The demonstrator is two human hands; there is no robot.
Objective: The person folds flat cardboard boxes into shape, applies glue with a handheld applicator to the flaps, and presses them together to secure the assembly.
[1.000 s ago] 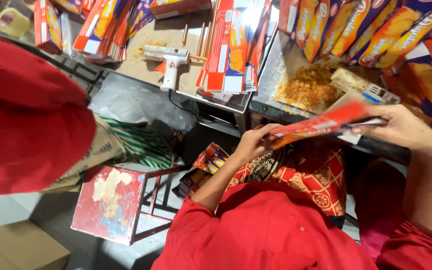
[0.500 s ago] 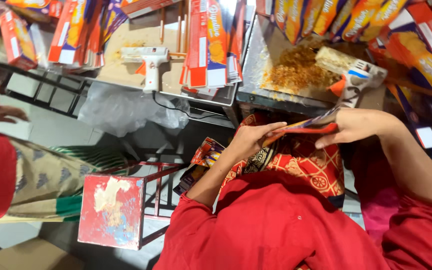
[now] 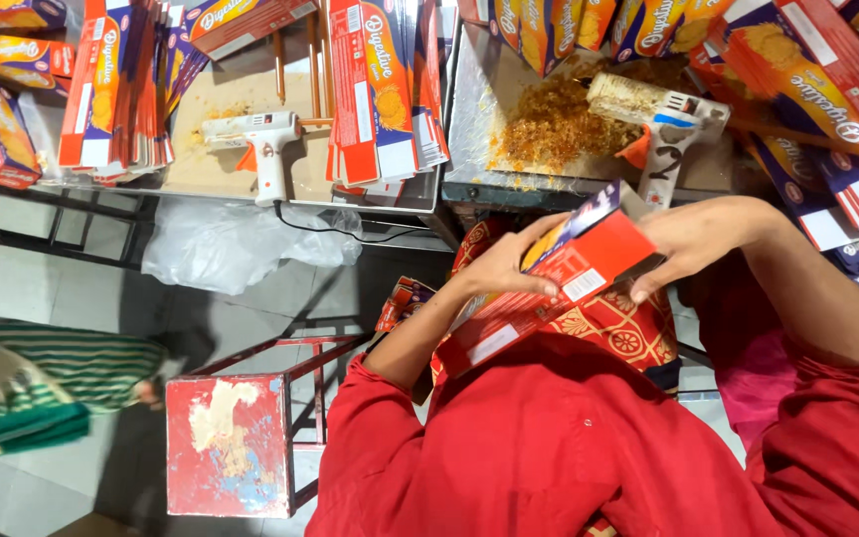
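Carton: we now hold a red carton (image 3: 549, 288) opened into a box shape over our lap; earlier it was flat.
Left hand (image 3: 509, 267): closed on its upper left side.
Right hand (image 3: 693, 239): gripping its far end.
Glue gun (image 3: 256, 144): on the counter (image 3: 469, 189), untouched.
Stool (image 3: 231, 443): beside our left arm.

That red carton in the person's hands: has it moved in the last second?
Yes. The red carton, held by the left hand and right hand, has come down from the metal tray toward the lap.
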